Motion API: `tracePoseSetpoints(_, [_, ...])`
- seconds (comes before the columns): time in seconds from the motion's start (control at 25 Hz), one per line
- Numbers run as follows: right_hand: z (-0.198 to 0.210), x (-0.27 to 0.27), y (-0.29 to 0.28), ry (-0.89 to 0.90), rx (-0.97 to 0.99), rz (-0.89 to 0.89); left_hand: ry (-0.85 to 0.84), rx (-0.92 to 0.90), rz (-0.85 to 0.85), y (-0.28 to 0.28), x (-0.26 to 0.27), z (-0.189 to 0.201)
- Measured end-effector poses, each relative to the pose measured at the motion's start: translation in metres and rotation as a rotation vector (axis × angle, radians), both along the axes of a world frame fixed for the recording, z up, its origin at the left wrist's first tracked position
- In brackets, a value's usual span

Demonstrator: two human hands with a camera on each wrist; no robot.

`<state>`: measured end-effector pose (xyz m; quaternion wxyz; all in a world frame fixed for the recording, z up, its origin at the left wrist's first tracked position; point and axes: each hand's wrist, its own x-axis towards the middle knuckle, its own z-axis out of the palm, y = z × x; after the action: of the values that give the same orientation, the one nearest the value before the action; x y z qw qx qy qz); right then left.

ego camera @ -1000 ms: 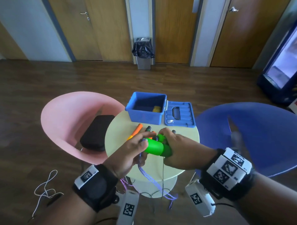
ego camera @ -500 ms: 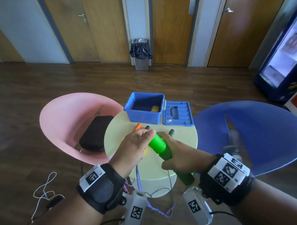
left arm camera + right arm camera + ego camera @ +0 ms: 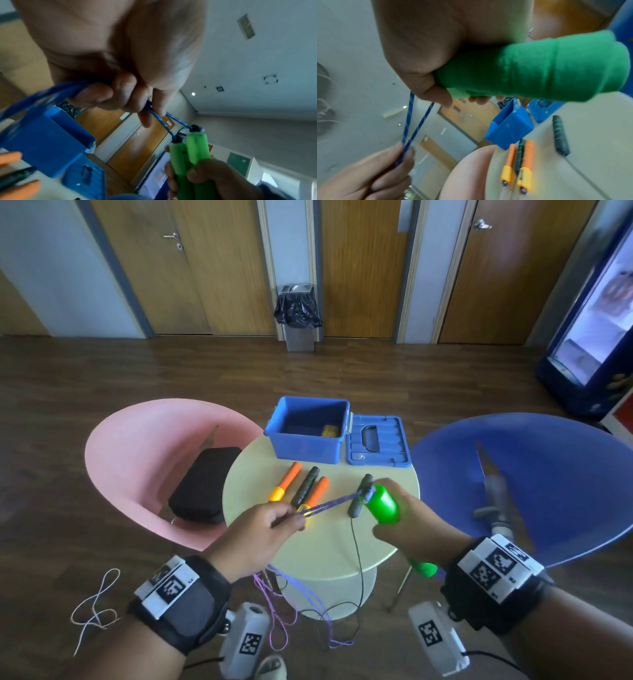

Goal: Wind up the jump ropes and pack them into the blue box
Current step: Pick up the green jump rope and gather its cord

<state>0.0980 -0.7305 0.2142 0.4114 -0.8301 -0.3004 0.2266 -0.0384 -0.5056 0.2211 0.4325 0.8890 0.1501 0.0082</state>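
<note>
1. The two green handles (image 3: 382,503) were gripped side by side in the right hand (image 3: 409,529), its fingers curled round them, over the near right part of the round desk (image 3: 329,546).
2. The blue-purple rope (image 3: 329,504) was drawn taut from the handle tips leftward to the left hand (image 3: 260,529), where both strands were pinched between thumb and fingers.
3. The slack of the rope hung off the desk's near edge towards the floor.
4. The blue box (image 3: 308,429) stood open at the far side of the desk, a small yellow item inside, and its lid (image 3: 376,445) lay just right of it.
5. Two orange handles (image 3: 286,482) and a dark handle (image 3: 305,486) lay between them near the box; another dark handle (image 3: 359,498) lay just left of the green ones.
</note>
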Motion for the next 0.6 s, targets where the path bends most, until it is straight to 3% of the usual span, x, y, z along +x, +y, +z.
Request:
tracePoseSetpoints(0.12, [-0.022, 0.005, -0.014, -0.015, -0.295, 0.193, 0.024, 0.046, -0.021, 0.000, -0.010, 0.002])
tracePoseSetpoints(0.24, [-0.038, -0.002, -0.014, 0.136, -0.384, 0.395, -0.028, 0.096, -0.143, -0.025, -0.004, 0.026])
tracePoseSetpoints(0.44, [-0.020, -0.011, 0.007, 0.190, -0.137, 0.467, 0.020, 0.168, -0.232, -0.045, 0.020, 0.013])
tracePoseSetpoints(0.6, [-0.005, -0.025, 0.019, 0.376, 0.158, 0.350, -0.038, 0.138, -0.167, -0.035, 0.018, 0.008])
